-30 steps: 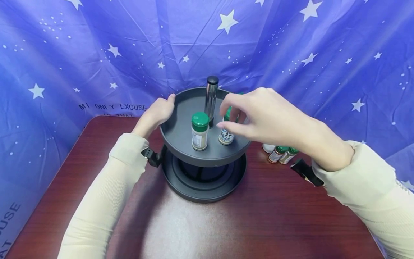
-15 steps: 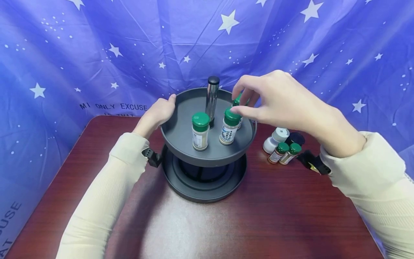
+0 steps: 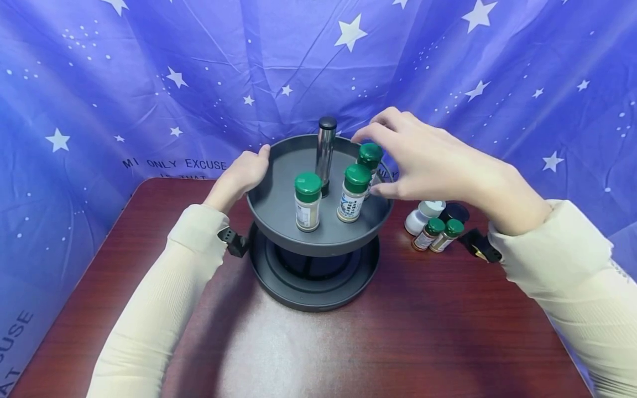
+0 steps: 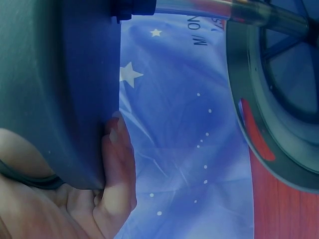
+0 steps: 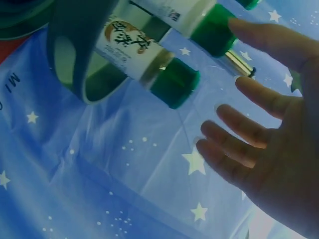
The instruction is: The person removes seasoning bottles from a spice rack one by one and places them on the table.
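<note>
The rear green-capped spice bottle with a white label (image 3: 370, 155) stands upright on the round dark-grey upper tray (image 3: 288, 166), in the gap between the thumb and fingers of the right hand (image 3: 423, 157), which are spread and grasp nothing; whether the thumb touches it cannot be told. A matching front bottle (image 3: 352, 194) stands just before it; a third bottle (image 3: 307, 203) stands farther left. The left hand (image 3: 245, 171) grips the tray's left rim. Two small green-capped jars (image 3: 426, 236) stand on the reddish-brown table (image 3: 318, 354).
</note>
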`<state>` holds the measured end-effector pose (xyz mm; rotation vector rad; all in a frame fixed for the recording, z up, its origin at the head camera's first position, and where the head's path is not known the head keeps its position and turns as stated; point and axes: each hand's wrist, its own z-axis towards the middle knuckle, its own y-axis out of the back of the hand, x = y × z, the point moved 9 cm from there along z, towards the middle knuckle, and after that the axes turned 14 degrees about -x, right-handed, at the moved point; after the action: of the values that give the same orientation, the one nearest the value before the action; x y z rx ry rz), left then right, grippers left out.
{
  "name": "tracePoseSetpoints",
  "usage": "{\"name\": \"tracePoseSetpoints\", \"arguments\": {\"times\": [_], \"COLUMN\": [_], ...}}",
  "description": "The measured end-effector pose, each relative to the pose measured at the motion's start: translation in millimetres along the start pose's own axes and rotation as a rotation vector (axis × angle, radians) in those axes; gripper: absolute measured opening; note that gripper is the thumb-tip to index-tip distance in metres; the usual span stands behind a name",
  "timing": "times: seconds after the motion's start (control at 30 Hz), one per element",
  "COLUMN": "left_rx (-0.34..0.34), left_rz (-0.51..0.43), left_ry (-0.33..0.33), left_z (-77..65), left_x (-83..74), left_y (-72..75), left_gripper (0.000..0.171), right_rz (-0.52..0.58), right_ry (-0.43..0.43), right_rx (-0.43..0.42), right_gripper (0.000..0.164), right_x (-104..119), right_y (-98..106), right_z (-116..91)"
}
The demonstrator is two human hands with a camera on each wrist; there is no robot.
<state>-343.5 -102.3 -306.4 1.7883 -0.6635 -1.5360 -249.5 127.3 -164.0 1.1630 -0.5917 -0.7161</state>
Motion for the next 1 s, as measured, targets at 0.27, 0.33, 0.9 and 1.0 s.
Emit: {"name": "tracePoseSetpoints", "arguments": {"times": [0.27,0.33,0.9,1.0], "left_rx": [0.002,-0.001,-0.003,-0.003], "left_rz": [0.004,0.005,-0.003,-0.008], "left_ry": [-0.006,-0.01,-0.021,-0.018], "left_z": [-0.2,-0.1,0.7,0.4], "left_x": [0.3,0.0,-0.8,-0.6], "left_y": [-0.7,-0.6,-0.8,-0.2], "left_gripper": [0.072,0.072,0.071,0.071], "right_rz": [-0.016,-0.022,-0.021,-0.009], "right_ry": [0.031,0.033,0.024,0.048], "right_rx": [0.1,0.103,0.065,0.021], "right_gripper": [0.108,0.111,0.069,0.058], "right_x": [-8.3,-10.4,-20.2,-20.0], "right_y": [-26.6,-31.8,-58.7,-58.4], "right_z": [2.6,3.9,14.1,15.4]}}
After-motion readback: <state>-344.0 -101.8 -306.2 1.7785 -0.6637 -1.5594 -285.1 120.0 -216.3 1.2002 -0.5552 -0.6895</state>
